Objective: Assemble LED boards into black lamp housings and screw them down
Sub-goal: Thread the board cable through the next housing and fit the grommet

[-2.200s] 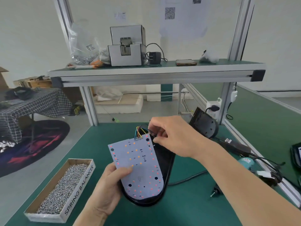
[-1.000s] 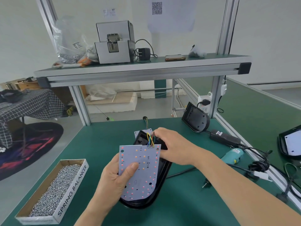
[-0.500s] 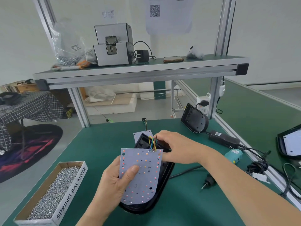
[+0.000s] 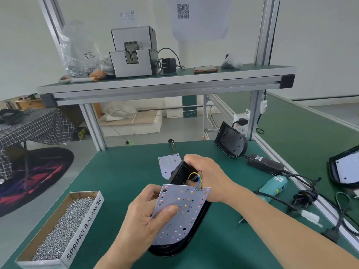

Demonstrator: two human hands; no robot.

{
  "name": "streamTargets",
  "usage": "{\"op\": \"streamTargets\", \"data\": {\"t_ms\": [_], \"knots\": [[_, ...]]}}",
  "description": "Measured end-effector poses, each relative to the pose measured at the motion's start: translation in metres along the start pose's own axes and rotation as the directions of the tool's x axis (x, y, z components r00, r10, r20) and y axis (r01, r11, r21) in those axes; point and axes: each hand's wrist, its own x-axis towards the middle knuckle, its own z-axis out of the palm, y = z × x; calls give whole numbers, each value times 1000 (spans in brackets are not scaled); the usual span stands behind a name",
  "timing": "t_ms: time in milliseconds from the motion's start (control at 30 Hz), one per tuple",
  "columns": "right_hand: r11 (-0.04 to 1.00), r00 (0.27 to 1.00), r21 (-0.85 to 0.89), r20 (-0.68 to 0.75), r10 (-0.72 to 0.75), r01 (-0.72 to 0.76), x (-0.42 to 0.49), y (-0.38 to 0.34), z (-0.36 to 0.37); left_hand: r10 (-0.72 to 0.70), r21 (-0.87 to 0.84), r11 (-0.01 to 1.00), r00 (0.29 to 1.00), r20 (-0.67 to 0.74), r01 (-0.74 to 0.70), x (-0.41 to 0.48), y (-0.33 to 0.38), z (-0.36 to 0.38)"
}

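My left hand (image 4: 141,220) grips a white LED board (image 4: 182,212) dotted with red and orange LEDs, thumb on its face, tilted above a black lamp housing (image 4: 174,247) on the green bench. Coloured wires (image 4: 197,179) run from the board's top edge into the housing. My right hand (image 4: 206,173) holds the housing's raised far end (image 4: 179,171), fingers curled over it. A second LED board (image 4: 168,164) lies flat just behind. Another black housing (image 4: 230,141) leans at the back right.
A cardboard box of screws (image 4: 62,232) marked SPRING BALANCER sits at the front left. A teal electric screwdriver (image 4: 274,186), a black power adapter (image 4: 265,165) and tangled cables (image 4: 305,199) lie to the right. A housing with a board (image 4: 345,167) rests at the far right edge.
The board has tipped so its top right corner sits lower and nearer the housing. My right hand stayed on the housing's far end, and the view has shifted slightly.
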Motion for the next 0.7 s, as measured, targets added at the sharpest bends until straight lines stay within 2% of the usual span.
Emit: {"op": "streamTargets", "data": {"t_ms": [167, 267, 467, 567, 633, 700], "knots": [[988, 995, 151, 95, 14, -28, 0, 5, 1, 10, -10, 1000, 1000, -4, -10, -2, -2, 4], [983, 987, 181, 160, -4, -25, 2, 6, 1, 10, -21, 1000, 1000, -20, -11, -3, -5, 5], [915, 929, 323, 349, 121, -240, 3, 14, -4, -79, -131, 988, 997, -1, 78, 3, 1, 6], [876, 912, 365, 370, 174, -316, 3, 19, -7, -97, -149, 984, 995, -9, 95, 2, -1, 5], [828, 901, 425, 386, 200, -365, 1, 16, -11, -159, -221, 965, 986, -57, 143, 1, -3, 4], [842, 903, 415, 392, 175, -344, -1, 10, -12, -230, -294, 936, 969, -92, 194, -1, -8, 2]]}}
